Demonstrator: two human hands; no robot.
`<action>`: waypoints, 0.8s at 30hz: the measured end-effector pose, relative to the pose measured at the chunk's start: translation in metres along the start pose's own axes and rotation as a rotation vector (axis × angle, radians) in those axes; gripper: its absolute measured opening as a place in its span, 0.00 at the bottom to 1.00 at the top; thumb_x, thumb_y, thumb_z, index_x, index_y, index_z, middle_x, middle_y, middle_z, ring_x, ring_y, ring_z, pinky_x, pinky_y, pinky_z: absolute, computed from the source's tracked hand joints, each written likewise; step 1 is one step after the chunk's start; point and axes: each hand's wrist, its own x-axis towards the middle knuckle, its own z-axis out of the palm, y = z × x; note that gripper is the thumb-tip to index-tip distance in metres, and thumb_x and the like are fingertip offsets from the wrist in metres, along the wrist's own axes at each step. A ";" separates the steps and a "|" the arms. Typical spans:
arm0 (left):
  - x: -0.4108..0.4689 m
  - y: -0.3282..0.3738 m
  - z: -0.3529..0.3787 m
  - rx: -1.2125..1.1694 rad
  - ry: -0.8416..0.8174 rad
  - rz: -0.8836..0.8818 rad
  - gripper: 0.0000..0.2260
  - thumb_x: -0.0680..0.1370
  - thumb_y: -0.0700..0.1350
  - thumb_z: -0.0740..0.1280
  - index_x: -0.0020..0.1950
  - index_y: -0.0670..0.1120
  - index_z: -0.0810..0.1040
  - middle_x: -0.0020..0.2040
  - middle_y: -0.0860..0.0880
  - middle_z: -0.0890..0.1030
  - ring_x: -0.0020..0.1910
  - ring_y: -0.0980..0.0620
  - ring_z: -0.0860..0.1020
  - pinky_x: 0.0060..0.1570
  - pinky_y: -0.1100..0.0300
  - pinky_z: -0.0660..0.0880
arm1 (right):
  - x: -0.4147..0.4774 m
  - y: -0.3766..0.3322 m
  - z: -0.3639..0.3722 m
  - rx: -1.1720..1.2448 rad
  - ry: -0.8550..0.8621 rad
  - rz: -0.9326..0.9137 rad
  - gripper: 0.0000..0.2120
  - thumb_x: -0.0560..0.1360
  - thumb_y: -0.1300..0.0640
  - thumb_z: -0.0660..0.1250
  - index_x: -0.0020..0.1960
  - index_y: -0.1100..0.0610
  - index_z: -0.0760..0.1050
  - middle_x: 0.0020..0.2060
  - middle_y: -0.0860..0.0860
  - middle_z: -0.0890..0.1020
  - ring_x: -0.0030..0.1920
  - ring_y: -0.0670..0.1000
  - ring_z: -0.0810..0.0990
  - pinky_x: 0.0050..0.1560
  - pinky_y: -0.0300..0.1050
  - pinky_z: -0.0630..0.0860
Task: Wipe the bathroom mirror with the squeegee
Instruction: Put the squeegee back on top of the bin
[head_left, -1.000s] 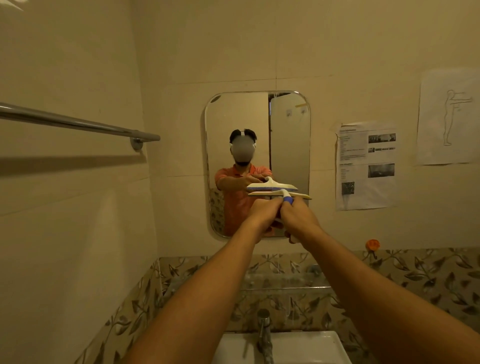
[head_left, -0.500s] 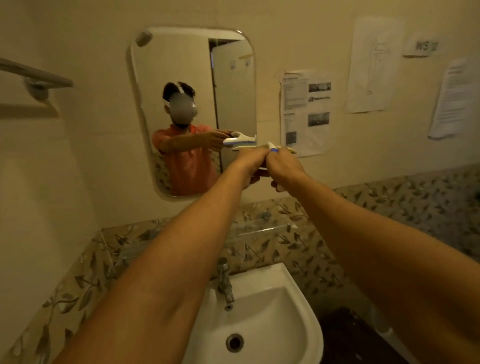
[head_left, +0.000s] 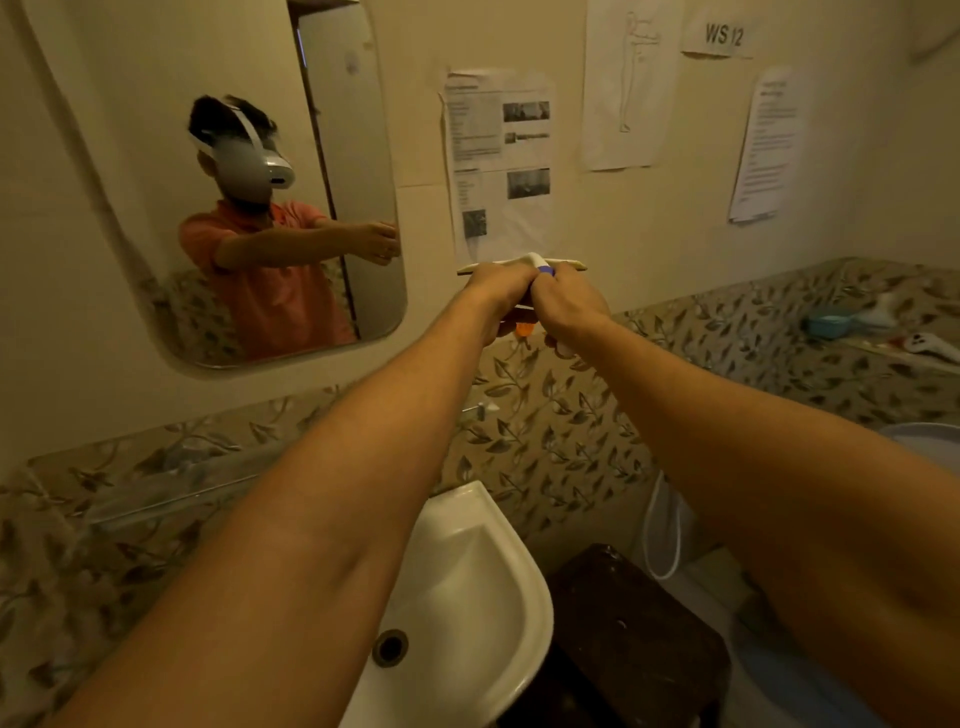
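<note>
Gripping a white plastic T-shaped squeegee (head_left: 524, 261) w/ a blue band at its neck, both hands are out at arm's length in the head view. The left hand (head_left: 501, 291) and right hand (head_left: 569, 306) sit side by side, touching, fingers curled tight round the handle. The pale blade lies approx level.

The squeegee is off to the right of the rounded-corner frameless wall mirror (head_left: 130, 104), well clear of its right edge. It sits in front of the lower edge of a printed paper sheet (head_left: 498, 156) taped to the cream wall. The blade isn't on the glass. A white ceramic sink (head_left: 467, 571) sits below the mirror, towards its right. A dark brown stool (head_left: 634, 639) is further right and lower.

Step in hand, as I read it: no wiping stroke now, more a carry btwn passes or away from the glass; can't tell which.

Next move, if more wiping is due: swing both hands left to the mirror and set the blade flat on the glass near an edge. Then pull w/ even pressure from both hands so the blade doesn't skip or tilt. The mirror's top is cut off by the frame, so how high to start is unclear.
</note>
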 end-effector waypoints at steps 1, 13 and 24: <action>0.004 -0.001 0.009 0.006 -0.005 0.002 0.08 0.78 0.48 0.68 0.52 0.45 0.82 0.40 0.49 0.84 0.38 0.52 0.81 0.37 0.59 0.75 | 0.003 0.007 -0.005 -0.007 -0.003 -0.001 0.20 0.84 0.48 0.50 0.70 0.56 0.68 0.44 0.55 0.80 0.37 0.53 0.80 0.31 0.45 0.74; 0.057 -0.031 0.112 0.059 -0.011 -0.060 0.06 0.79 0.43 0.66 0.51 0.43 0.81 0.45 0.46 0.86 0.36 0.51 0.83 0.29 0.61 0.65 | 0.063 0.114 -0.045 -0.147 -0.067 -0.087 0.18 0.82 0.48 0.54 0.68 0.55 0.68 0.50 0.55 0.80 0.43 0.56 0.81 0.45 0.55 0.82; 0.091 -0.129 0.187 0.174 -0.067 -0.263 0.10 0.84 0.45 0.62 0.51 0.42 0.80 0.39 0.47 0.81 0.27 0.54 0.75 0.23 0.65 0.61 | 0.087 0.246 -0.018 -0.328 -0.254 -0.047 0.16 0.85 0.49 0.55 0.65 0.58 0.73 0.50 0.56 0.79 0.44 0.55 0.76 0.41 0.49 0.70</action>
